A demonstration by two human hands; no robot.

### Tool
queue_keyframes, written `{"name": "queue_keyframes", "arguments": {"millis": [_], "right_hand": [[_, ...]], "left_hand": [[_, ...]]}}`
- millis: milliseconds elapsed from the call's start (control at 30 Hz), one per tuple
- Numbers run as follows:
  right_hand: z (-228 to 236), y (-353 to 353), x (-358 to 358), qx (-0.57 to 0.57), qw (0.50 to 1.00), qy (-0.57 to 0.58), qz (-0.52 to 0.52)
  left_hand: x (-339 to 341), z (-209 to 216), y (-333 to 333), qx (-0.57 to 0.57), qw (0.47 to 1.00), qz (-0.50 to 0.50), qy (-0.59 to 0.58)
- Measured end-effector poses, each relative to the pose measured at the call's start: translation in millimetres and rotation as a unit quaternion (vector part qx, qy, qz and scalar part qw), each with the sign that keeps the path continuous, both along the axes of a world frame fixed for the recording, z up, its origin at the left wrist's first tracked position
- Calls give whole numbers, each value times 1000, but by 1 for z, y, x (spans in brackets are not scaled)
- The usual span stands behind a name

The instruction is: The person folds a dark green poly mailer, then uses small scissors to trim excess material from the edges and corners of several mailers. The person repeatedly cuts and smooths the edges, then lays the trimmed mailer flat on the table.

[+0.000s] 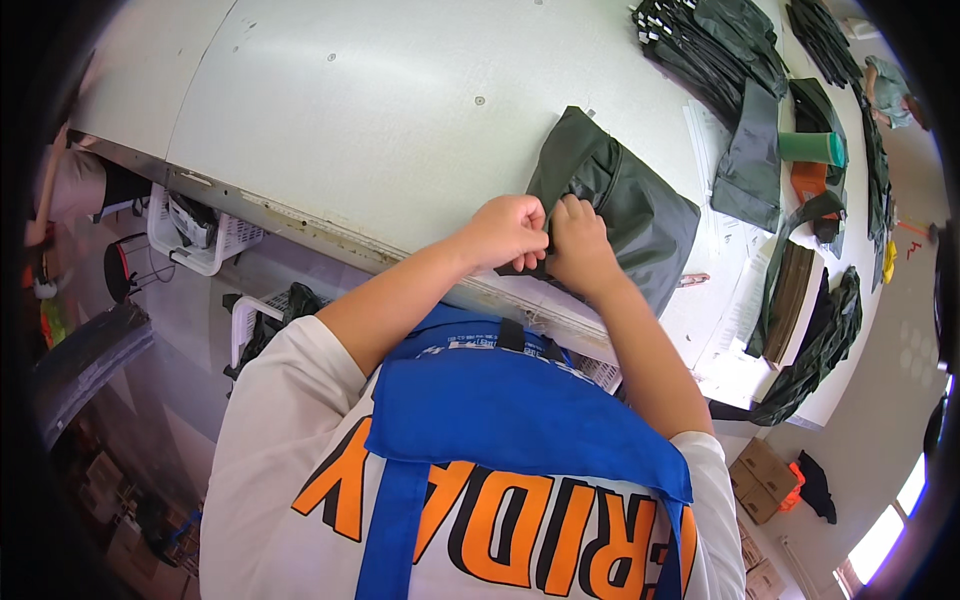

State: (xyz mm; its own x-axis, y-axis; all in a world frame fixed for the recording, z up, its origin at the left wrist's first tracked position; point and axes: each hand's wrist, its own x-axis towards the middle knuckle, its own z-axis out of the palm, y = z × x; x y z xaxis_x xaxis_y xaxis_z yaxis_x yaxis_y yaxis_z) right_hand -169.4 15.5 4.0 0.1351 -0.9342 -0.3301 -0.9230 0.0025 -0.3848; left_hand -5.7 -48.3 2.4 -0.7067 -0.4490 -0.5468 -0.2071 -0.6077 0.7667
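Observation:
A dark grey-green fabric bag [650, 215] lies on the white table near its front edge, its glossy cloth creased and partly folded over. At the bag's left edge, my left hand [507, 232] is closed with the fingertips pinched together. My right hand [582, 242] sits right beside it, fingers curled onto the fabric and gripping the edge. The two hands almost touch. Whatever lies between the left fingertips is too small or hidden to make out.
Stacked dark fabric pieces [700, 45] lie at the far right of the table [330, 130]. A green cylinder [812, 148], papers [735, 290] and a small red-handled tool [693, 280] are to the right. White baskets [205, 235] stand below the table's left edge. Another person [888, 90] is at the far right.

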Motion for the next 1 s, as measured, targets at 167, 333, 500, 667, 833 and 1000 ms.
{"name": "queue_keyframes", "arguments": {"millis": [167,333,500,667,833,1000], "right_hand": [[24,12,10,-117,993,26,-5],[31,3,0,-68,994,78,27],[33,-3,-21,-85,992,76,60],[8,-4,-17,-32,987,138,74],[-37,-10,-28,-74,995,58,36],[-54,-10,-53,-126,940,-295,-114]], "left_hand": [[-4,10,-8,-230,963,-24,-135],[-30,-1,-1,-444,873,33,-200],[-38,-9,-7,-486,840,7,-241],[-49,1,-20,-438,884,-12,-164],[-86,-14,-18,-476,866,-63,-142],[-98,-24,-26,-401,909,-28,-112]]}}
